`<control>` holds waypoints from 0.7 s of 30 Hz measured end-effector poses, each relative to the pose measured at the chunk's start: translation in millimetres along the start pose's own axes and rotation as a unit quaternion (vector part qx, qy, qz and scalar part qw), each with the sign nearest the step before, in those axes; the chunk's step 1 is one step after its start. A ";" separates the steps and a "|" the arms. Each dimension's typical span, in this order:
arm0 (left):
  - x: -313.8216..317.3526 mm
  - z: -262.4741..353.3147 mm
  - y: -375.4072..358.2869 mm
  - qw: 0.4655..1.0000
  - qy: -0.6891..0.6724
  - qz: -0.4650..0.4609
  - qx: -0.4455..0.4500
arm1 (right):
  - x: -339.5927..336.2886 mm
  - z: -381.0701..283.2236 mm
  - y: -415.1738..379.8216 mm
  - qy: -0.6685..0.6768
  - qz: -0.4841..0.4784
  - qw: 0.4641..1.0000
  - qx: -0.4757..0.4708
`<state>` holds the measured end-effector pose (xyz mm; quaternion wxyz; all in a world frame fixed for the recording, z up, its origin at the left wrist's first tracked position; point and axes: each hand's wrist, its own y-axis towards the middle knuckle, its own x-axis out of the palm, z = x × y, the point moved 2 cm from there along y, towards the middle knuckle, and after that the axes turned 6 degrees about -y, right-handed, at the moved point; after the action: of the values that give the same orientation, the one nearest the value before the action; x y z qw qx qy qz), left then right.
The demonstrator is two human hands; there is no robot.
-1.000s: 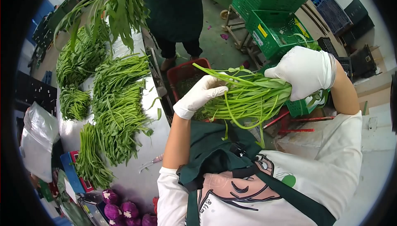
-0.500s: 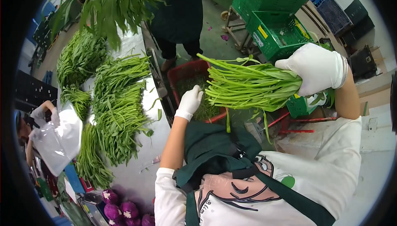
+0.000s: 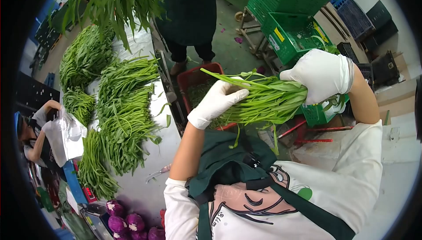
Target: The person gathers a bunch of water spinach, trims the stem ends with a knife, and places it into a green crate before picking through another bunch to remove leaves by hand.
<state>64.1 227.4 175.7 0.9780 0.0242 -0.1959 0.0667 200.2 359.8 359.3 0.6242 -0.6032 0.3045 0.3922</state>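
A bunch of water spinach (image 3: 268, 101) is held level in front of my apron. My right hand (image 3: 318, 76), in a white glove, is closed around its leafy end. My left hand (image 3: 218, 104), also gloved, grips the stem ends, with the thumb on the near side and the fingers partly hidden by the stems. One longer stem sticks out above my left hand, and a few loose stems dangle below the bunch. Under it stands a red crate (image 3: 184, 82) containing green trimmings.
Piles of water spinach (image 3: 125, 121) lie on the metal table (image 3: 169, 150) at left, near a small knife (image 3: 158, 173) and purple cabbages (image 3: 118, 223). A co-worker handles a plastic bag (image 3: 69, 137). Another person in a dark apron (image 3: 187, 11) stands opposite. Green crates (image 3: 285, 38) are at right.
My left hand has moved right and up onto the stem ends and closed on them. My right hand has shifted slightly left with the bunch. The co-worker's plastic bag has folded in.
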 end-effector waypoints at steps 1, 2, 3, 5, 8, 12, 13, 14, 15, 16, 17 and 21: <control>-3.4 -1.4 0.1 1.000 0.008 0.005 -0.003 | -1.5 -1.3 -0.5 0.002 -0.004 1.000 0.005; -3.7 -0.9 -0.1 1.000 -0.005 0.013 0.014 | -1.6 -2.0 -0.4 0.002 -0.007 1.000 0.010; -3.7 -2.4 -0.1 0.998 0.020 0.030 0.054 | -2.1 -2.4 -0.2 0.001 -0.009 1.000 0.014; -2.7 -6.6 -0.2 0.988 0.078 0.063 0.116 | -3.9 -2.9 0.2 0.003 -0.005 1.000 0.013; -3.4 -13.4 3.2 0.957 0.198 0.092 0.191 | -4.8 -3.3 2.2 0.003 0.000 1.000 0.009; -12.2 -17.6 7.5 0.946 0.231 0.077 0.216 | -3.4 -2.9 6.8 -0.016 -0.020 0.999 0.029; -12.7 -18.4 4.7 0.965 0.178 0.065 0.182 | -4.3 -1.6 7.4 -0.017 -0.024 0.999 0.031; -12.4 -19.1 2.6 0.980 0.124 0.052 0.146 | -5.3 0.3 7.2 -0.011 -0.015 1.000 0.018; -11.2 -14.4 2.1 0.974 0.137 0.067 0.170 | -6.7 4.7 5.8 -0.005 -0.006 1.000 0.005; -18.1 -23.4 2.1 0.961 0.162 0.110 0.194 | -8.6 10.4 4.1 0.002 0.003 1.000 -0.007; -31.4 -33.8 1.2 0.971 0.134 0.121 0.154 | -10.9 17.6 3.2 0.046 -0.001 0.999 -0.019; -96.0 -108.5 -9.0 0.935 0.033 0.337 0.103 | -17.0 38.0 0.0 0.207 0.013 0.977 -0.054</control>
<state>18.8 214.9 38.4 0.8965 0.0548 -0.1522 0.4124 188.0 395.4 377.1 0.5088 -0.7001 0.4134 0.2830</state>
